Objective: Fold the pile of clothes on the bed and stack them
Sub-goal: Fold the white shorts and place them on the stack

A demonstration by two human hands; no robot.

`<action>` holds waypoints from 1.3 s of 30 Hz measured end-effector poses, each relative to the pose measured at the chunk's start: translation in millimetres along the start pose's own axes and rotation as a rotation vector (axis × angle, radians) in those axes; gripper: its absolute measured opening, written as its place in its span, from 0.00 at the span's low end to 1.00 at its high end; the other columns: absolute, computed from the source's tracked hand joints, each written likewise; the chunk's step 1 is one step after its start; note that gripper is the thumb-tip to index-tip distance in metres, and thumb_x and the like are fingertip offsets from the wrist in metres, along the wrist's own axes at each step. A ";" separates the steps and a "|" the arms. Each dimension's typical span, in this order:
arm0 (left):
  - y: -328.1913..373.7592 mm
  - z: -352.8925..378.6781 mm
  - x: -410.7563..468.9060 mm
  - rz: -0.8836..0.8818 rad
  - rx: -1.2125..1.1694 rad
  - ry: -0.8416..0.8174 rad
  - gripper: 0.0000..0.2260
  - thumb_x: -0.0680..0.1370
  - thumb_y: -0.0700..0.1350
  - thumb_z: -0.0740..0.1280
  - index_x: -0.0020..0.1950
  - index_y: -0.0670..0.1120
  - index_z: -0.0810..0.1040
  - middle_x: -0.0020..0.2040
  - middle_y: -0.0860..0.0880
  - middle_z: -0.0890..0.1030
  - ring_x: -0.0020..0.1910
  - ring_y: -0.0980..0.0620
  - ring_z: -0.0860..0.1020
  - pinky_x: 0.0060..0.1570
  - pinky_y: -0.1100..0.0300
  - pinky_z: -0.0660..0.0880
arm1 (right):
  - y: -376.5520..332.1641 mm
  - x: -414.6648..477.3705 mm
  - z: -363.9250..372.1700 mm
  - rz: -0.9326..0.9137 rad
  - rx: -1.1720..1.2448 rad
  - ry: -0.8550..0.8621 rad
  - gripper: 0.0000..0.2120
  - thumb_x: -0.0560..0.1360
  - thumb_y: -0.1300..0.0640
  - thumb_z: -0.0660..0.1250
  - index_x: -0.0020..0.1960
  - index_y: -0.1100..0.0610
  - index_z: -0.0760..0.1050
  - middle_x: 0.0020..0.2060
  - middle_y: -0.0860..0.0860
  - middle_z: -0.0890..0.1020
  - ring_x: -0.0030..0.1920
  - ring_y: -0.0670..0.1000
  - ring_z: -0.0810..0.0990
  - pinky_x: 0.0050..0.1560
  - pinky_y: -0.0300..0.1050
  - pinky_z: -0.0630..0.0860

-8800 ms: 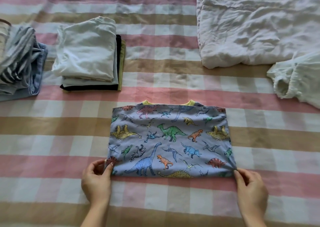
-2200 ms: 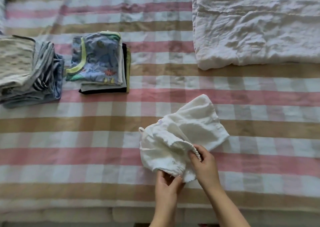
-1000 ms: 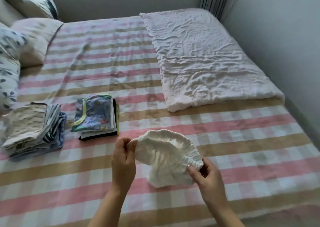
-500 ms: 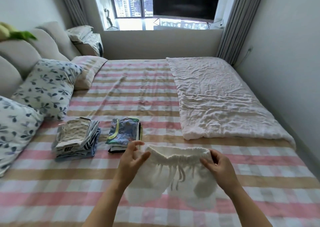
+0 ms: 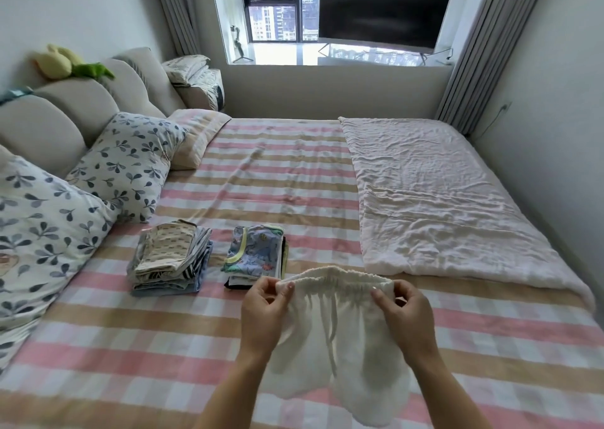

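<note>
Both hands pinch-tight on shorts.

The dinosaur shirt now tops a stack; the white shorts now hang by the waistband from left hand and right hand.

Daylight enters through the window at the far end of the room and lights the bed evenly and moderately brightly; the sill below the glass is overexposed to near white. Shadows on the bed are soft and diffuse. The wide-angle lens bends the curtains and walls outward at the frame edges, and fine detail is slightly soft throughout.
</note>
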State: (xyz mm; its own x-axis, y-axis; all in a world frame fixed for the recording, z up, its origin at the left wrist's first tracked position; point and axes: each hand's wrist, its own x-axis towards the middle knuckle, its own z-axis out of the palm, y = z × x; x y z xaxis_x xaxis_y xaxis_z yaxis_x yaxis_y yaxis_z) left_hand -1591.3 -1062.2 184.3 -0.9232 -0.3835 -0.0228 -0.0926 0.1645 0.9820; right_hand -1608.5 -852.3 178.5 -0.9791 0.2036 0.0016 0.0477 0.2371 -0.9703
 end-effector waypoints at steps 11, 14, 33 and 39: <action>12.3 40.4 -38.4 0.042 -0.110 -0.058 0.04 0.74 0.38 0.69 0.42 0.44 0.75 0.36 0.47 0.78 0.35 0.51 0.78 0.37 0.57 0.75 | -18.1 -28.3 39.5 -0.182 -0.021 -0.086 0.06 0.72 0.61 0.71 0.45 0.50 0.79 0.39 0.48 0.82 0.40 0.46 0.81 0.41 0.48 0.79; 12.3 39.9 -37.4 0.055 -0.130 -0.072 0.04 0.74 0.38 0.68 0.41 0.45 0.75 0.35 0.48 0.78 0.35 0.52 0.77 0.39 0.55 0.75 | -17.8 -27.3 40.4 -0.194 -0.015 -0.111 0.09 0.73 0.60 0.69 0.46 0.46 0.79 0.40 0.47 0.82 0.42 0.46 0.81 0.41 0.48 0.79; -25.3 14.6 60.0 -0.132 -0.115 -0.396 0.29 0.68 0.39 0.73 0.67 0.50 0.68 0.61 0.54 0.75 0.60 0.60 0.73 0.61 0.61 0.68 | 10.2 43.8 36.7 -0.015 0.192 -0.442 0.14 0.73 0.70 0.65 0.54 0.57 0.79 0.48 0.54 0.84 0.51 0.53 0.81 0.53 0.47 0.78; -38.4 43.0 122.8 -0.189 -0.125 -0.563 0.13 0.70 0.35 0.72 0.54 0.38 0.78 0.48 0.41 0.82 0.47 0.48 0.80 0.48 0.59 0.78 | 28.1 105.1 44.5 -0.005 0.101 -0.431 0.12 0.75 0.67 0.65 0.55 0.55 0.79 0.47 0.51 0.84 0.50 0.51 0.81 0.51 0.46 0.78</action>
State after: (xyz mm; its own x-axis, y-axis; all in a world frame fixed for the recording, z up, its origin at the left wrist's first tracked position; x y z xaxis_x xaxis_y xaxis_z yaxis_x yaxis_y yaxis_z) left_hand -1717.2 -1076.5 135.7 -0.9536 0.1494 -0.2615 -0.2616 0.0194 0.9650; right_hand -1718.9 -866.5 140.6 -0.9734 -0.2168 -0.0737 0.0441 0.1384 -0.9894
